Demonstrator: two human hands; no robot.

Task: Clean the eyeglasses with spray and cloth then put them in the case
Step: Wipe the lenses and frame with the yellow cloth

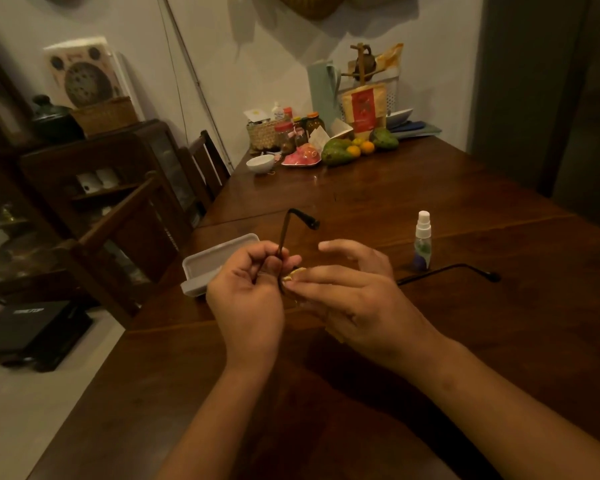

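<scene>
Both hands [248, 292] [352, 292] over eyeglasses [286, 233], lenses and cloth [293, 273] mostly hidden.

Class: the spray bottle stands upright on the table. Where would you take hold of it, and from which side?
Grip the spray bottle around its slim body below the white nozzle, coming from the near right side with the right hand. It stands upright, and the glasses' temple arm lies just in front of it.

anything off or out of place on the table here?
Nothing stands out. The spray bottle stands upright with no visible spill, the case lies open beside the left hand, and the eyeglasses are held between both hands, the right hand pressing a cloth on them. Lenses are hidden, so damage can't be judged.
</scene>
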